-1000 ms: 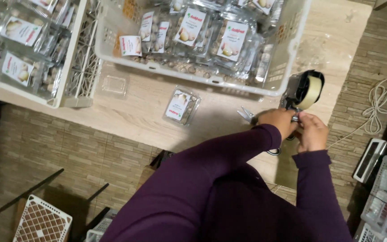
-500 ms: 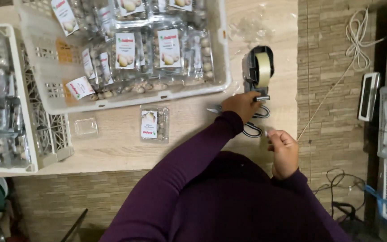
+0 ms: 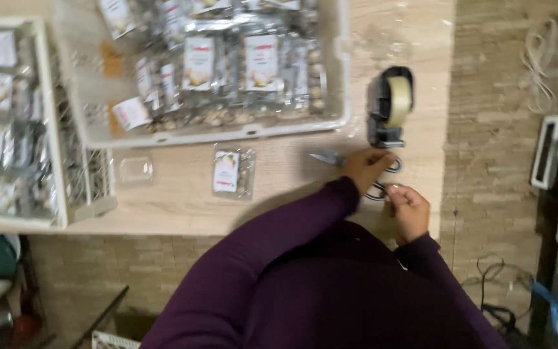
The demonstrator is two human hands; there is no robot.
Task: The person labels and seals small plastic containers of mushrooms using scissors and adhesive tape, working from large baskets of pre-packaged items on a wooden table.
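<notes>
My left hand [image 3: 366,167] lies over a pair of scissors [image 3: 323,157] on the wooden table [image 3: 182,200], fingers closed on them; the steel blades stick out to the left and black handle loops show at the right. A black tape dispenser [image 3: 390,106] with a roll of clear tape stands just beyond this hand. My right hand [image 3: 409,208] is near the table's front edge, fingers pinched together close to the scissor handles; I cannot make out anything between them. A small clear packet [image 3: 232,171] with a white label lies on the table to the left.
A white crate [image 3: 227,134] full of labelled clear packets stands at the back. Another crate [image 3: 59,194] of packets sits at the left edge. A small clear lid [image 3: 135,170] lies between them. Cables and white boxes [image 3: 548,160] are on the floor at the right.
The view has swung and steadied. My left hand came down from the dispenser's base onto the scissors. My right hand drew back toward the table's front edge.
</notes>
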